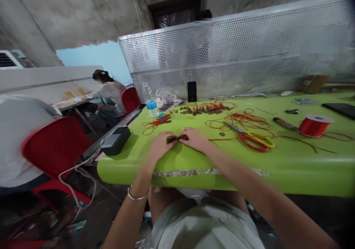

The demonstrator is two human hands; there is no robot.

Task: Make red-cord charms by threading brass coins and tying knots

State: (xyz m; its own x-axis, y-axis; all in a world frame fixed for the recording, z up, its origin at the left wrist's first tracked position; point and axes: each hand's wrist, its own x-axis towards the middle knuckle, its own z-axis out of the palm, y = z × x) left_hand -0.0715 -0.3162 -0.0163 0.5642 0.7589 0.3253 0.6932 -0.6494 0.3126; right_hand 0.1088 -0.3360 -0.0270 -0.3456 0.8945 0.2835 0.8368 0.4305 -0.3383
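Note:
My left hand (161, 144) and my right hand (195, 139) rest close together on the near part of the green table (291, 164). Both are closed, pinching a short row of small dark coins (177, 138) between their fingertips. A silver bangle sits on my left wrist. Beyond my hands lie loops of red cord (155, 123), a pile of dark coins with red cord (206, 108) and more red cord (244, 119). Red and yellow scissors (253, 139) lie just right of my right hand.
A spool of red cord (314, 125), a water bottle (149, 100), an upright phone (192, 91) and a black box (116, 140) are on the table. A perforated metal screen (249, 53) stands behind. Red chairs (55, 145) and a seated person (109, 94) are at the left.

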